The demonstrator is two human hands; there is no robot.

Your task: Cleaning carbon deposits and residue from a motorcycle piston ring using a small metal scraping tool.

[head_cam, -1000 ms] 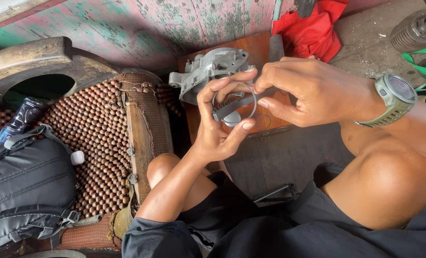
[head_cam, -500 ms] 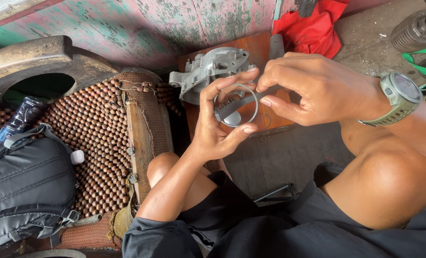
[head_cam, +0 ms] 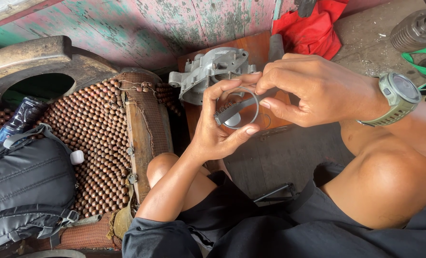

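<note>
Far off to the left of both hands lies a black backpack (head_cam: 26, 191) with a dark bottle (head_cam: 19, 119) poking out behind it. Both rest on a mat of brown wooden beads (head_cam: 96, 143). Above the mat sits a worn wooden arch (head_cam: 36, 57), and behind everything runs a wall of old boards with peeling green and pink paint (head_cam: 165, 24).

Nearer, the left hand (head_cam: 218, 134) is curled around a thin metal ring (head_cam: 239, 107), with the fingertips and thumb pinching its rim. Just behind this grip stands a grey metal engine part (head_cam: 208, 71) on a brown wooden board (head_cam: 256, 52).

The right hand (head_cam: 313, 91) meets the ring from the other side. Its fingers are closed on a flat dark tool (head_cam: 237, 107) that lies across the middle of the ring. A green wristwatch (head_cam: 397, 95) is on that wrist.

Beyond the right hand, a red cloth (head_cam: 313, 28) lies against the wall on the grey floor (head_cam: 366, 43). Further right are a ribbed metal cylinder (head_cam: 416, 28) and a green strap (head_cam: 425, 62). Below the hands are bare knees and black shorts (head_cam: 270, 224).
</note>
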